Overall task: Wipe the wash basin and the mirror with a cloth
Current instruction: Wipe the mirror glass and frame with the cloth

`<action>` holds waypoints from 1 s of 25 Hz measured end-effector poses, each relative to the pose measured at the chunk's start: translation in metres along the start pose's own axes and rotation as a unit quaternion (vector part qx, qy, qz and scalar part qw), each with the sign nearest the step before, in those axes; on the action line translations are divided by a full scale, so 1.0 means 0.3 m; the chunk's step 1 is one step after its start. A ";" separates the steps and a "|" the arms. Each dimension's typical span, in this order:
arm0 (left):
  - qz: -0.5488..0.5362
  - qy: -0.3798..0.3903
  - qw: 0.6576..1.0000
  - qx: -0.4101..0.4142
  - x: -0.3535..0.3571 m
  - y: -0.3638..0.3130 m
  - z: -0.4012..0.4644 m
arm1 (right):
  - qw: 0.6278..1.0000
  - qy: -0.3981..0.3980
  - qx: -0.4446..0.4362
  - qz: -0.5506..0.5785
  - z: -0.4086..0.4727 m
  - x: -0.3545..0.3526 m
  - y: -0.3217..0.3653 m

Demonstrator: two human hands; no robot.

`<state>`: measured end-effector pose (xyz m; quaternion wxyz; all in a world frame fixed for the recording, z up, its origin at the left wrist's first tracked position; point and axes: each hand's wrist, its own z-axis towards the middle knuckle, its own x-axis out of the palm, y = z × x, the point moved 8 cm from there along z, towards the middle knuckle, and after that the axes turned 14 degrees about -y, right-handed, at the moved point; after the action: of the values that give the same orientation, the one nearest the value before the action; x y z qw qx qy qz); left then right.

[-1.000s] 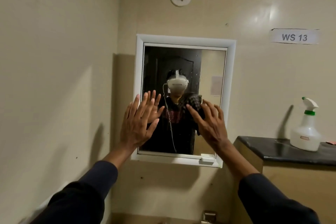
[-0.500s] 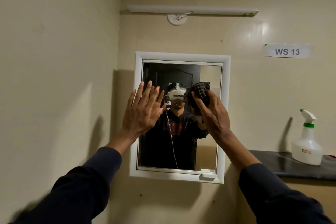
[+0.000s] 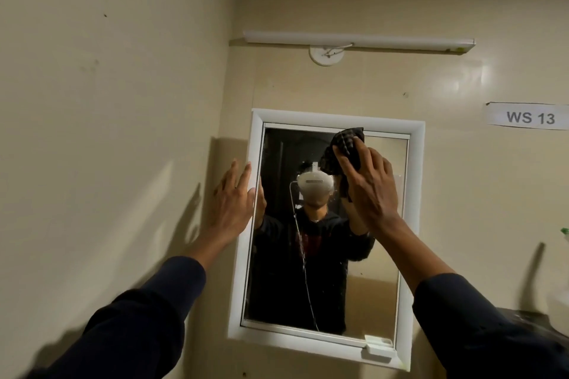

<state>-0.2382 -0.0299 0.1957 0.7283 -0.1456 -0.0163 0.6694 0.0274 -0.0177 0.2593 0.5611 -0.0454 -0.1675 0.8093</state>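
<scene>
My right hand presses the cloth (bunched in its grip) against the mirror's top edge; left hand spread flat on the frame

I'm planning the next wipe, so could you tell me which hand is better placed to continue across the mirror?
Right. The right hand presses the cloth on the mirror; the left hand is empty.

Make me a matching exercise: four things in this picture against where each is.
Things:
1. cloth
2. left hand
3. label
4. tube light

Places:
A. on the wall above the mirror
B. pressed to the top of the glass by the right hand
C. flat at the mirror's left frame
D. on the wall to the right of the mirror

Pairs: 1-B, 2-C, 3-D, 4-A
</scene>
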 end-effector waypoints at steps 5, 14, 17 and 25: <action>-0.187 0.052 0.971 -0.138 0.115 0.060 0.016 | 0.999 0.015 -0.013 0.041 0.082 0.109 0.176; -0.277 -0.006 0.941 -0.195 0.156 0.121 0.000 | 0.998 0.033 0.007 0.053 0.180 0.249 0.476; -0.283 -0.018 0.942 -0.179 0.153 0.124 0.005 | 0.997 0.023 0.006 0.068 0.188 0.257 0.490; -0.317 -0.001 0.934 -0.167 0.168 0.146 0.003 | 0.996 0.029 -0.079 0.018 0.124 0.213 0.214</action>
<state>-0.2757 0.0222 0.1778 0.8678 -0.2513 -0.1739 0.3919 -0.0630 0.0129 0.2809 0.5461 -0.1159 -0.2134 0.8017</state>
